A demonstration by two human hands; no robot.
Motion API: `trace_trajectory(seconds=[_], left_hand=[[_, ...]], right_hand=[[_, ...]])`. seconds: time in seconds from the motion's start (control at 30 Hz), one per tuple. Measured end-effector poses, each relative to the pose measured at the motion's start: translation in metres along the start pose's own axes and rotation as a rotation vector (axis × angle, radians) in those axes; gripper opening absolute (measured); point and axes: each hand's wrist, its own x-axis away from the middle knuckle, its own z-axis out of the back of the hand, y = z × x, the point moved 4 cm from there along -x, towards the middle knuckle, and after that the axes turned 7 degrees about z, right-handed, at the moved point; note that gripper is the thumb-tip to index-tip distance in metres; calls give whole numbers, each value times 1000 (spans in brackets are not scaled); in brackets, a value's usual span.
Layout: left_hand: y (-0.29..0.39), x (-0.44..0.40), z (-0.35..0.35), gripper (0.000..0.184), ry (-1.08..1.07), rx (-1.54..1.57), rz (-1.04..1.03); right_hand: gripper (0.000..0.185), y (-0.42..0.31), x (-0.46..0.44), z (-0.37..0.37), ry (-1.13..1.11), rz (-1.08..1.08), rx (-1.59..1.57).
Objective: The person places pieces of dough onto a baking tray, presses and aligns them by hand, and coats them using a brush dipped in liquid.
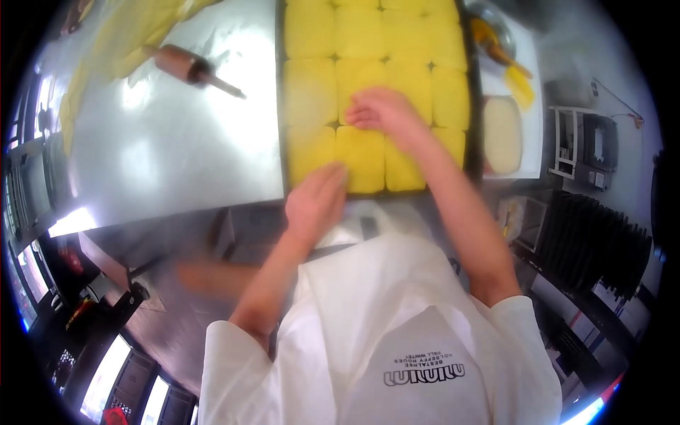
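A dark-rimmed tray point(469, 92) holds rows of square yellow pieces point(361, 159) set close together. My left hand point(316, 201) is at the tray's near left corner, its fingers together against the edge of a yellow piece; whatever may be between them is hidden. Over the middle of the tray is my right hand point(375, 110), with fingers curled together just above the yellow pieces; what they hold, if anything, is too small to make out. A faint pale blur lies over the pieces at the left side.
A wooden rolling pin point(185, 66) lies on the metal table point(177, 142), near a yellow sheet point(127, 35) at the back left. Right of the tray, a white surface point(531, 134) bears a metal bowl point(504, 28), a yellow-bladed brush point(520, 86) and a pale oval item point(502, 134).
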Motion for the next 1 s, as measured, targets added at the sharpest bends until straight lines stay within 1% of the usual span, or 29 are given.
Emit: trace_trajectory(seconds=[0.03, 0.13, 0.23, 0.33, 0.43, 0.53, 0.63, 0.73, 0.83, 0.93, 0.97, 1.0], left_hand=[[2, 2, 2, 25, -15, -3, 1], [2, 2, 6, 28, -88, 38, -2], [0, 0, 10, 40, -151, -22, -23], [6, -11, 2, 59, -332, -112, -3], [8, -22, -13, 80, -517, -183, -1], [7, -26, -20, 90, -535, -268, 8], [6, -23, -25, 97, -535, -343, -4], [10, -26, -23, 88, -538, -343, 2], [7, -27, -13, 72, -543, -160, 98], [3, -40, 3, 61, -471, -168, 15], [0, -44, 5, 47, -359, -211, -109], [-4, -46, 4, 43, -375, -142, -49]], right_hand=[[34, -5, 3, -3, 10, -46, -36], [33, -40, 29, 3, 52, 162, -18], [31, -36, 48, 32, 129, 177, -161], [31, -10, 67, 35, 137, 38, -92], [33, 17, 66, 21, 56, -67, -131], [36, 35, 57, 13, 78, -75, -129], [38, 37, 56, 18, 74, -76, -218], [38, 29, 62, 17, 64, -37, -97], [36, 0, 91, 36, 105, 102, -215], [32, -1, 121, 80, 297, 188, -164], [31, 3, 130, 90, 359, 178, -141], [30, 9, 138, 100, 418, 168, -117]])
